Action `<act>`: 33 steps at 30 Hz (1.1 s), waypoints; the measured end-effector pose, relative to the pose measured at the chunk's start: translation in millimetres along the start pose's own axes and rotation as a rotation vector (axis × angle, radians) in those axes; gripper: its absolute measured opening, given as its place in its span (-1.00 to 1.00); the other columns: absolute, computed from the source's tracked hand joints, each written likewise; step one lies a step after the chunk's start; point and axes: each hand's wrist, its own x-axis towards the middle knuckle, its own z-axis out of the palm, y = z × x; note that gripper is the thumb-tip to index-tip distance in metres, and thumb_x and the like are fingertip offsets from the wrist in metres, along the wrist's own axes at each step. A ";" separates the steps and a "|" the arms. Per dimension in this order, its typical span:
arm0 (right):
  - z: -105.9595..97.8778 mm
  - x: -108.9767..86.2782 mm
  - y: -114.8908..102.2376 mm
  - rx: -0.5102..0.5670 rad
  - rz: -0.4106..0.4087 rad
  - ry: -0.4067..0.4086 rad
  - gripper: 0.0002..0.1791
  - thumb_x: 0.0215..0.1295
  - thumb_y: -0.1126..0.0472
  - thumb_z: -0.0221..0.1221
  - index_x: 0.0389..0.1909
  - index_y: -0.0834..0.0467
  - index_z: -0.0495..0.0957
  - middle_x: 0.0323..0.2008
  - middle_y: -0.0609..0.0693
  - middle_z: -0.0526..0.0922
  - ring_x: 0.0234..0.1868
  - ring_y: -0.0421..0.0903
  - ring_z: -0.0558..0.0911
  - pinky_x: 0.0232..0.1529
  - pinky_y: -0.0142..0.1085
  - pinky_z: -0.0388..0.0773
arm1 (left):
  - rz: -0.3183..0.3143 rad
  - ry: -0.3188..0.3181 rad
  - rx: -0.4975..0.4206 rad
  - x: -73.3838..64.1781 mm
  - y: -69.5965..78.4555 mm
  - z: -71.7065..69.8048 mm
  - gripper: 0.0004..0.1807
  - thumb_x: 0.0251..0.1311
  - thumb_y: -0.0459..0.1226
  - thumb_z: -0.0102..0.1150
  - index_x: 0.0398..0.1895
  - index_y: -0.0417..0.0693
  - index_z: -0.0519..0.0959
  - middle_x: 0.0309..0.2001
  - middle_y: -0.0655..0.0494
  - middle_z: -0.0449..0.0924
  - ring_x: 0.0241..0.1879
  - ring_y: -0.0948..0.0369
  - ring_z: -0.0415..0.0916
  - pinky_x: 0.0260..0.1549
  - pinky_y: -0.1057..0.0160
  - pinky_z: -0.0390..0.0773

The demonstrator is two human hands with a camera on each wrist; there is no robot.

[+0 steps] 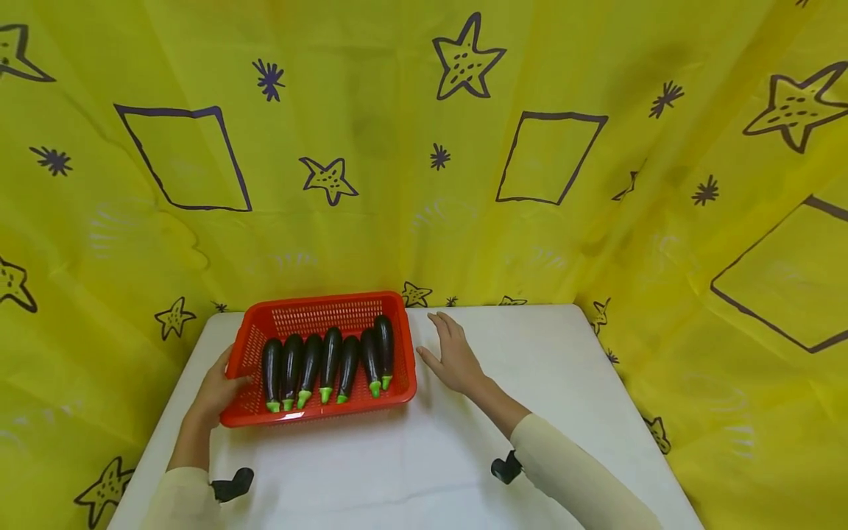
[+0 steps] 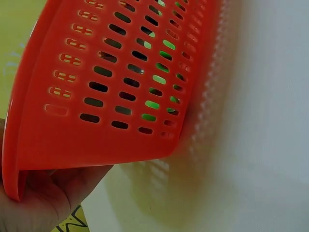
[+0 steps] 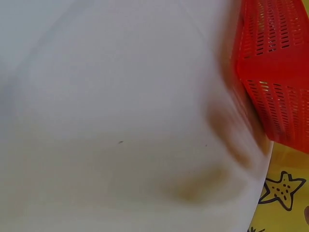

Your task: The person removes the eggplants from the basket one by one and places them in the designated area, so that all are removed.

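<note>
A red plastic basket with slotted walls is at the back left of the white table. Several dark eggplants with green stems lie side by side in it, stems toward me. At the basket's left end, my left hand grips the rim, thumb on the inner side. In the left wrist view the fingers pass beneath the rim, against the outer wall, and green stems show through the slots. My right hand hovers beside the basket's right end, apart from it, fingers extended and holding nothing.
A white-covered table spreads under the basket and to its right. Yellow curtains with drawn stars and frames enclose it at the back and sides. Dark wrist-camera mounts show at both sleeves.
</note>
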 end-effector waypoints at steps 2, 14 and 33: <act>1.5 7.4 -1.4 -0.010 0.000 -0.001 -0.23 0.46 0.02 0.24 0.54 0.28 0.22 0.49 0.35 0.25 0.48 0.32 0.25 0.44 0.18 0.28 | 0.000 -0.004 -0.002 0.6 1.1 1.6 -0.09 0.44 -0.51 -0.01 0.68 -0.24 -0.30 0.38 -0.63 0.13 0.02 -0.20 0.58 -0.19 -0.04 0.74; 20.9 41.7 -26.6 -0.023 -0.022 -0.083 -0.18 0.39 0.01 0.36 0.53 0.25 0.27 0.49 0.30 0.30 0.48 0.25 0.31 0.42 0.13 0.33 | -0.011 0.052 0.063 -0.5 -2.3 3.6 -0.16 0.43 -0.47 0.02 0.65 -0.38 -0.16 0.35 -0.62 0.21 -0.01 -0.16 0.58 -0.20 0.06 0.72; 29.0 76.3 -33.5 -0.229 -0.076 -0.282 -0.13 0.37 -0.04 0.40 0.57 0.17 0.26 0.51 0.25 0.29 0.52 0.25 0.26 0.53 0.21 0.02 | -0.029 0.070 0.042 2.2 -6.5 4.9 -0.17 0.48 -0.42 0.05 0.63 -0.42 -0.18 0.31 -0.62 0.24 -0.01 -0.13 0.61 -0.20 0.02 0.73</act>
